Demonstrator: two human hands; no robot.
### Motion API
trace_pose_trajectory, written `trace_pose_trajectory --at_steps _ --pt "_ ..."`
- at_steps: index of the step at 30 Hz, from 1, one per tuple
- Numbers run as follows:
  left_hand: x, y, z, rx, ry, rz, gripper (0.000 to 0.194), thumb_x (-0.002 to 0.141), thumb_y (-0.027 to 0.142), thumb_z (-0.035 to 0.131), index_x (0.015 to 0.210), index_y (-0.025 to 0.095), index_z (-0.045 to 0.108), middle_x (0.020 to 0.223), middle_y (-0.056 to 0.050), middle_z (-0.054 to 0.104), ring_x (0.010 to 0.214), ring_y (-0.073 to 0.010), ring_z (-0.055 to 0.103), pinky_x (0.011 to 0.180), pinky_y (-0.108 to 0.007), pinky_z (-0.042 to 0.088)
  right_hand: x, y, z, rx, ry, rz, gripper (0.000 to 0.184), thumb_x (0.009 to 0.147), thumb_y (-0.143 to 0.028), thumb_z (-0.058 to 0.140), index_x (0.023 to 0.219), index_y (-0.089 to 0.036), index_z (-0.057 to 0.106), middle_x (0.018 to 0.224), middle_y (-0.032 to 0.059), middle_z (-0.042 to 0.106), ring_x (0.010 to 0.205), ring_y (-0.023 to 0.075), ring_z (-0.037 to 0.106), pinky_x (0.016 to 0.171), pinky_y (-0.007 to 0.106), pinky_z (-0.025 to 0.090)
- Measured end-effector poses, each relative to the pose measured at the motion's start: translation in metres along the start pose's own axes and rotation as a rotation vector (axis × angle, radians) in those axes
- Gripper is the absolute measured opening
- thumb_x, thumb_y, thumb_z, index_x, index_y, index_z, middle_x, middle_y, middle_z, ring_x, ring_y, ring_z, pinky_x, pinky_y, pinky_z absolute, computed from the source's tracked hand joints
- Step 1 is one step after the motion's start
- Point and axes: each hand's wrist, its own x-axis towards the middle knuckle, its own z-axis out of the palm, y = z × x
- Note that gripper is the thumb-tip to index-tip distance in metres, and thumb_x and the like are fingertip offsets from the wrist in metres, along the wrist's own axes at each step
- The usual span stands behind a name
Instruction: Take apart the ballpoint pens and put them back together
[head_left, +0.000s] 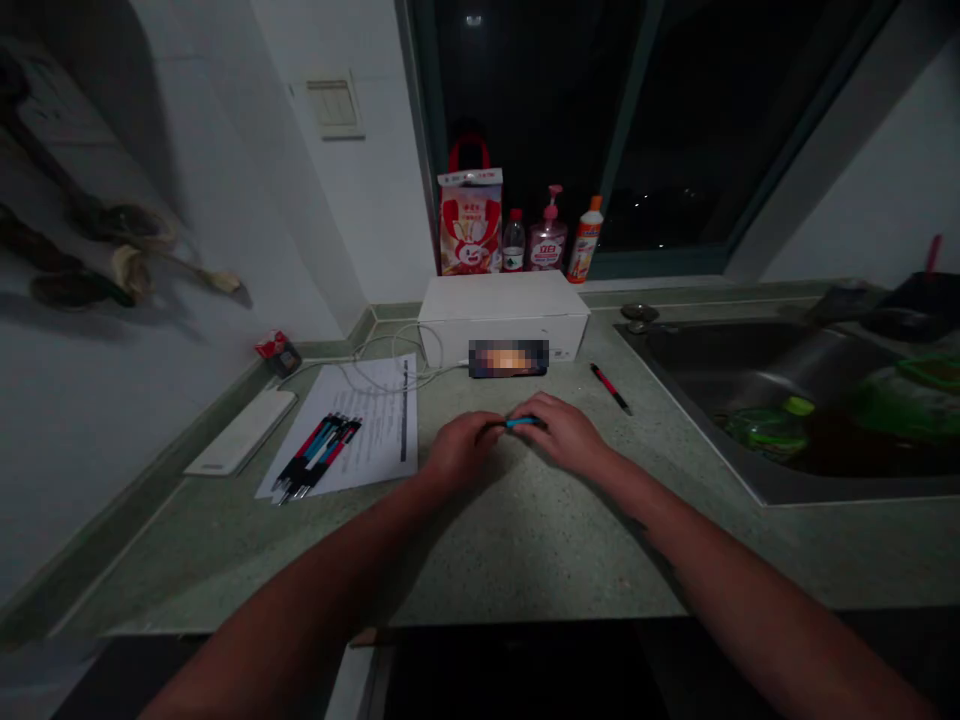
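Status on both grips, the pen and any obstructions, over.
Left grip and right grip closed on blue pen. Pen crosswise between them. Phone just beyond, red pen off right; neither touching.

Speckled green countertop [525, 560] with white box [502, 298], printed papers [386, 425], flat white slab [244, 432], red-and-black pen [611, 389]

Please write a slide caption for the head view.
Left hand and right hand hold a slim blue-and-black pen over speckled green countertop.
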Motion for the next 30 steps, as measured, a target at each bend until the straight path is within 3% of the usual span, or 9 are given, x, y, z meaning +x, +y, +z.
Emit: trace_pose_trajectory --at_steps 7,11,20,24,30 --pt "0.001 0.0011 -0.003 0.008 0.021 -0.014 0.021 0.096 0.025 0.057 0.108 0.021 0.074 0.1 -0.006 0.076 0.096 -0.0204 0.069 0.093 -0.034 0.052 -0.0007 0.0006 0.0036 -0.045 -0.03 0.033 0.023 0.099 -0.035 0.057 0.113 -0.026 0.072 0.104 0.0067 0.073 0.098 0.0244 0.067 0.084 0.038 0.05" --pt "0.0012 -0.0002 -0.0024 0.001 0.034 0.009 0.02 0.096 0.025 0.058 0.108 0.021 0.073 0.106 -0.006 0.076 0.1 -0.0214 0.069 0.095 -0.036 0.051 0.0002 0.0028 0.0044 -0.082 -0.057 0.042 0.029 0.103 -0.036 0.049 0.102 -0.025 0.075 0.093 0.0064 0.072 0.09 0.0233 0.066 0.081 0.037 0.049" --pt "0.0008 0.0001 -0.0033 -0.037 0.024 0.014 0.018 0.095 0.024 0.059 0.107 0.022 0.073 0.106 -0.006 0.076 0.096 -0.021 0.069 0.091 -0.036 0.052 0.001 0.0015 0.0022 -0.038 0.025 -0.018 0.013 0.096 -0.032 0.063 0.103 -0.025 0.072 0.101 0.0071 0.07 0.099 0.0242 0.064 0.087 0.038 0.049" --pt "0.0005 -0.0009 -0.0023 -0.017 0.019 0.022 0.019 0.095 0.025 0.059 0.108 0.022 0.073 0.105 -0.006 0.076 0.093 -0.0209 0.068 0.089 -0.036 0.052 0.0003 0.0018 0.0033 -0.058 0.025 0.002 0.014 0.094 -0.03 0.065 0.106 -0.026 0.072 0.102 0.0069 0.073 0.1 0.0251 0.065 0.087 0.04 0.05" --pt "0.0007 0.0002 -0.003 -0.008 0.035 0.018 0.018 0.095 0.024 0.059 0.107 0.021 0.073 0.105 -0.007 0.076 0.095 -0.0208 0.068 0.091 -0.036 0.051 0.0008 0.0041 0.0029 -0.088 -0.044 -0.042 0.023 0.101 -0.034 0.054 0.109 -0.024 0.073 0.098 0.0073 0.073 0.097 0.0239 0.064 0.088 0.039 0.049"
